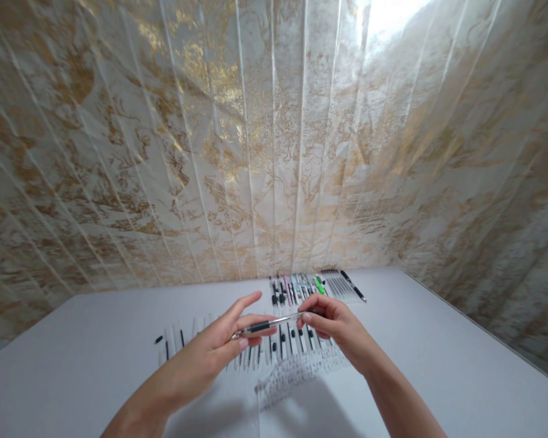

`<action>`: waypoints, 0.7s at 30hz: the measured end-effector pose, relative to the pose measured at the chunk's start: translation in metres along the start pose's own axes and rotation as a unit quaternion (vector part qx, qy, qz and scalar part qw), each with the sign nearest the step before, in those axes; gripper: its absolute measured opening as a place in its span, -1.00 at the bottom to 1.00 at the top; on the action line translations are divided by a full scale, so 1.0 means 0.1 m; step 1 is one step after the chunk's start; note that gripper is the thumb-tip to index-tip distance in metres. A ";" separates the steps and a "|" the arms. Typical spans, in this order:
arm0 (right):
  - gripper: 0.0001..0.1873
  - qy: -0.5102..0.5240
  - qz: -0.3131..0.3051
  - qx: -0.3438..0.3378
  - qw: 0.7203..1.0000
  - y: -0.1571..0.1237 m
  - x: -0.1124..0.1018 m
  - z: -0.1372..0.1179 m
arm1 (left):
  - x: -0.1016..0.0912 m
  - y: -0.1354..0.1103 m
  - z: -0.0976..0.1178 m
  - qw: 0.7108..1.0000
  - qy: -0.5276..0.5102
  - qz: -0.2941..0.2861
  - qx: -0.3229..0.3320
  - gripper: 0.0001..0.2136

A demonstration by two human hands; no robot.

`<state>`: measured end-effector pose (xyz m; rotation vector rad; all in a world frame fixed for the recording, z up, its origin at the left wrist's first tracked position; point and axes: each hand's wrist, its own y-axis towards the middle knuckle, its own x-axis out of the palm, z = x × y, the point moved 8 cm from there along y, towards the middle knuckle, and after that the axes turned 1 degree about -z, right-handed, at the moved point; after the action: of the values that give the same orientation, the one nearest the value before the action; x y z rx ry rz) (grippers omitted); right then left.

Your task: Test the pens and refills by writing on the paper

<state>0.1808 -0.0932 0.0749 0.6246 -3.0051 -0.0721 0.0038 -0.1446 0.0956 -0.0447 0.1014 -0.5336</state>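
A clear-barrelled pen (281, 319) with a dark grip lies nearly level above the table, held between both hands. My left hand (219, 340) has the tip end between its thumb and fingers, with the index finger stretched away from it. At the opposite, dark end, my right hand (331, 319) pinches the pen with thumb and fingertips. Beneath the hands, rows of pen parts (296, 340) lie on the table, some black and some clear. My left hand partly hides the parts on the left. A sheet with dark handwriting (296, 374) lies closer to me.
The white table (438, 365) meets a gold-patterned, shiny curtain (274, 152) at the back. Several pens stand in a row at the far side, among them a bright green one (319, 285). A black pen (353, 286) lies at that row's right end. A small black piece (159, 339) is at left.
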 end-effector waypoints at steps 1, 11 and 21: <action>-0.76 -0.005 -0.005 -0.001 1.000 0.00 0.01 0.00 | 0.03 0.01 -0.01 1.000 -0.005 -0.011 -0.002 -0.47; -0.70 -0.079 -0.001 -0.014 0.997 -0.01 0.00 -0.01 | 0.11 0.02 -0.04 0.999 -0.002 -0.039 -0.001 -0.49; -0.61 -0.031 0.078 -0.007 0.996 0.04 -0.12 0.02 | -0.36 0.02 0.07 0.965 0.168 0.202 0.011 -0.70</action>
<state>0.1899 -0.0847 0.0726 0.3917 -3.0985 -0.1042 -0.0249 -0.1243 0.1051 0.0874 0.4274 -0.1281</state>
